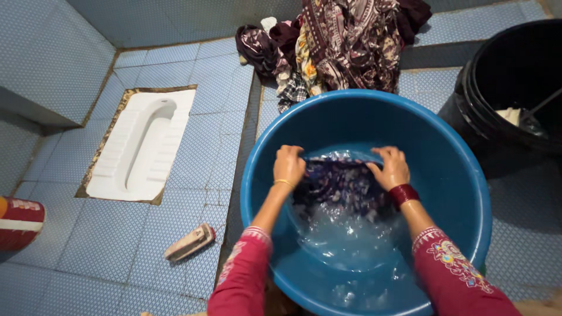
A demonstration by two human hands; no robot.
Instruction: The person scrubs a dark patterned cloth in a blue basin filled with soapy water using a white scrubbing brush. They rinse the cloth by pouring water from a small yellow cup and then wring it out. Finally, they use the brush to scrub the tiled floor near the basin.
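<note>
A big blue plastic tub [456, 175] stands on the tiled floor with water in its bottom. A dark blue patterned cloth [339, 181] lies wet in the water. My left hand [288, 165] grips the cloth's left edge, a thin gold bangle on the wrist. My right hand [391, 167] grips its right edge, with red bangles on the wrist. Both arms wear pink embroidered sleeves.
A heap of patterned clothes [339, 47] lies beyond the tub. A black drum [515, 99] stands at the right. A white floor-level toilet pan [143, 146] is set in the blue tiles at the left. A scrub brush [190, 241] lies near the tub, and a red container [17, 222] sits at the left edge.
</note>
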